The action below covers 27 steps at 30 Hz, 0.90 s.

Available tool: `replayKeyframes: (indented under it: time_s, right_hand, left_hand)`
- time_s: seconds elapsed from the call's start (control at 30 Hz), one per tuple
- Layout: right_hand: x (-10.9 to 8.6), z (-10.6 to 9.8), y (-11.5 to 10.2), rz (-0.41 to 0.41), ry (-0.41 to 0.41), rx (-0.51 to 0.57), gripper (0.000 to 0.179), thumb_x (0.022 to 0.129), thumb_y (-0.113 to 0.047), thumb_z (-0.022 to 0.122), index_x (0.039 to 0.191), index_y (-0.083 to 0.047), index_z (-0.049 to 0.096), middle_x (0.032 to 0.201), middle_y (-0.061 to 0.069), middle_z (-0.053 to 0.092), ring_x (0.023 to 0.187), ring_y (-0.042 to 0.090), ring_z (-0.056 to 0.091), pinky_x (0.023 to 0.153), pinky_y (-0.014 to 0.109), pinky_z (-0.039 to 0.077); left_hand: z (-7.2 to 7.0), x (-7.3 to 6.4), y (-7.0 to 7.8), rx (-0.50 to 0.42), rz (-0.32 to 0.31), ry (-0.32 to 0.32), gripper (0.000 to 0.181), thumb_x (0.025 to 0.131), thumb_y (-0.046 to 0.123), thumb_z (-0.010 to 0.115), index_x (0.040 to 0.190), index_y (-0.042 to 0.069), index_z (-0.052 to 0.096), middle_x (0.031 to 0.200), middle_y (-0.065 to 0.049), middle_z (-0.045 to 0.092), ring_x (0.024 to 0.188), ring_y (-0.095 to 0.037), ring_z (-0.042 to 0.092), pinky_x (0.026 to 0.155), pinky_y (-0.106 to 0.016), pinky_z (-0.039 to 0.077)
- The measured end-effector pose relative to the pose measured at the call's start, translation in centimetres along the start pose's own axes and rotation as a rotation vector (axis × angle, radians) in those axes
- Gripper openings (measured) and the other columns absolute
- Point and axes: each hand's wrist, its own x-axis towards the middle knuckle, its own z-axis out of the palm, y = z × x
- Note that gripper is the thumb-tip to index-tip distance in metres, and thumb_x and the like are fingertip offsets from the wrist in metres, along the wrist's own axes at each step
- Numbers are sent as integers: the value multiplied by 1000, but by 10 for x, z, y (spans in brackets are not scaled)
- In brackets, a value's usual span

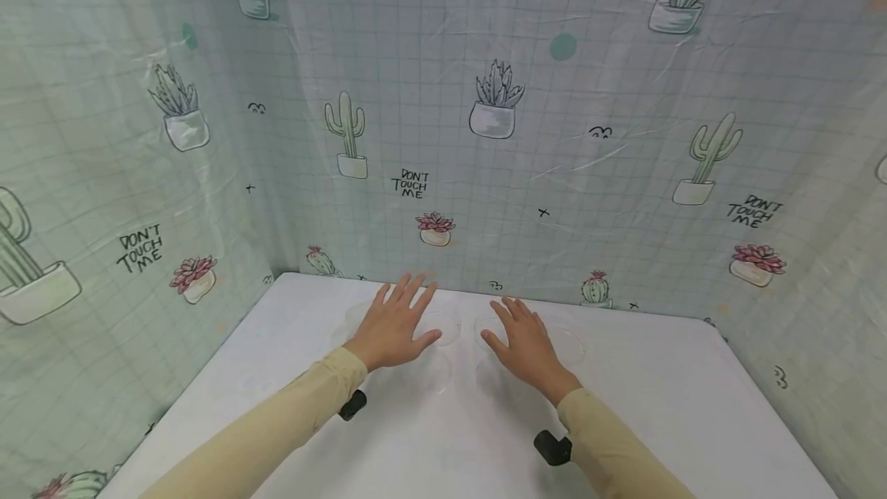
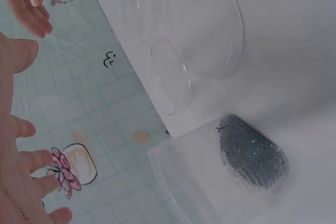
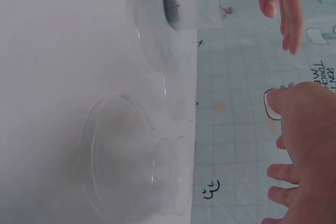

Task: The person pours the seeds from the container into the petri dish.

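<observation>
My left hand (image 1: 391, 328) is held over the far part of the table, fingers spread and holding nothing. To its right, my right hand (image 1: 527, 349) hovers with straight fingers and holds nothing. Beneath and between the hands lie several transparent round dishes, very faint from above; one large dish (image 2: 205, 24) shows in the left wrist view and another large dish (image 3: 115, 156) in the right wrist view. Below the left hand sits a transparent plastic container or bag (image 2: 184, 187) with a dark grey granular mass (image 2: 252, 153) in it, mostly hidden by that hand in the head view.
The white table (image 1: 277, 345) meets a curtain (image 1: 443, 98) printed with cacti at its back and sides. Smaller transparent dishes (image 3: 165, 177) stand near the table's back edge. A black wrist camera (image 1: 553, 447) hangs under the right forearm, and another camera (image 1: 353, 405) under the left.
</observation>
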Motion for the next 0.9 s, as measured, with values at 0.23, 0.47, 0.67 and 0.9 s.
replayKeyframes:
  time_s: [0.23, 0.47, 0.67, 0.9]
  right_hand:
    - [3, 4, -5, -7, 7, 7, 61, 93, -40, 60, 143, -9, 45, 150, 18, 42, 142, 40, 33, 113, 64, 28]
    - [6, 8, -8, -10, 3, 5, 60, 93, -39, 60, 143, -9, 45, 150, 18, 42, 142, 39, 33, 113, 63, 28]
    - [9, 11, -11, -2, -5, -5, 61, 93, -41, 60, 143, -10, 45, 149, 17, 43, 142, 38, 34, 114, 63, 29]
    - [12, 15, -14, -8, -9, -23, 60, 93, -41, 60, 143, -10, 45, 148, 16, 44, 142, 37, 35, 114, 62, 30]
  left_hand:
    - [2, -5, -6, -6, -33, -28, 78, 92, 60, 47, 153, 16, 27, 158, -12, 29, 146, -35, 26, 116, -59, 26]
    - [4, -10, -11, 1, -69, -41, 78, 92, 60, 48, 153, 16, 29, 158, -12, 30, 146, -35, 26, 116, -59, 26]
    - [5, -13, -15, -3, -95, -58, 79, 91, 61, 49, 153, 16, 28, 158, -12, 29, 147, -35, 25, 116, -60, 26]
    - [8, -18, -23, -14, -114, -46, 79, 90, 59, 52, 152, 14, 31, 157, -13, 30, 146, -36, 27, 115, -61, 27]
